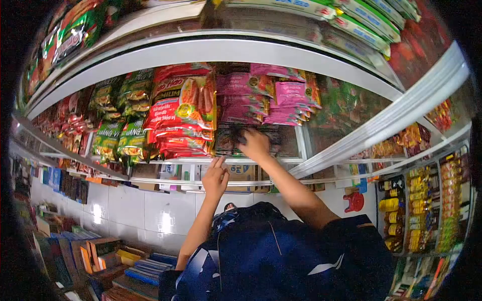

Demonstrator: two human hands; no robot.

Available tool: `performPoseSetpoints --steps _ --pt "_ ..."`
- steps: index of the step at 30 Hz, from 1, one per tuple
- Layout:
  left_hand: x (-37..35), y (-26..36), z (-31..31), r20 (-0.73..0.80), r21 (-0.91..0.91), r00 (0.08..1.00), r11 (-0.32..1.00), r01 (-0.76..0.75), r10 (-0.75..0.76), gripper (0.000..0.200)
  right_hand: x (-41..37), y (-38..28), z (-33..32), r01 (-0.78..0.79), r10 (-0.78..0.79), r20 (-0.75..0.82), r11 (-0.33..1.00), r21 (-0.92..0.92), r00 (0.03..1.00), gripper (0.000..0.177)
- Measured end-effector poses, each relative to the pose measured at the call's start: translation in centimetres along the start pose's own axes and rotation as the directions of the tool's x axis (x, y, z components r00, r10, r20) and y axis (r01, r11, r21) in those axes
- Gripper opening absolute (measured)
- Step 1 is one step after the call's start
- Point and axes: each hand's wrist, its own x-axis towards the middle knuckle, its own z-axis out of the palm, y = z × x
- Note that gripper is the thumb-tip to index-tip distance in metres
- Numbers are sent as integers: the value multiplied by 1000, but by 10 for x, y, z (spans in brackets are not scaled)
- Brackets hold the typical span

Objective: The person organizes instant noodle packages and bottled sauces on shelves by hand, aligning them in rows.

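Observation:
My right hand (255, 144) reaches into the glass-fronted shelf, fingers curled down at a dark, blurred thing (237, 134) that I cannot make out. The spot lies just in front of the stacked pink packets (291, 95). To the left of this hand stands a tall pile of red sausage packets (183, 108). My left hand (216, 176) is at the shelf's white front rail (241, 161), its fingers stretched out and nothing visible in them.
Green-and-black packets (133, 135) stand left of the red pile. A pale sliding-door frame (376, 123) slants across the right side. Overhead, a shelf carries long green-and-white packs (361, 25). Bottles (394, 210) fill a rack at lower right; boxes and books (150, 268) are at lower left.

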Motion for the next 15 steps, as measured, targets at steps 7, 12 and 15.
performPoseSetpoints --steps 7,12,15 --pt "1 1 -2 27 -2 999 1000 30 -30 5 -27 -4 -8 282 -266 -122 949 141 956 32" --pt "0 6 2 -46 -28 999 999 26 -27 8 -53 61 -60 -160 163 -46 984 76 986 31" --pt "0 4 5 -64 -25 998 1000 1 -2 10 -36 17 -33 -197 201 -64 978 64 978 34"
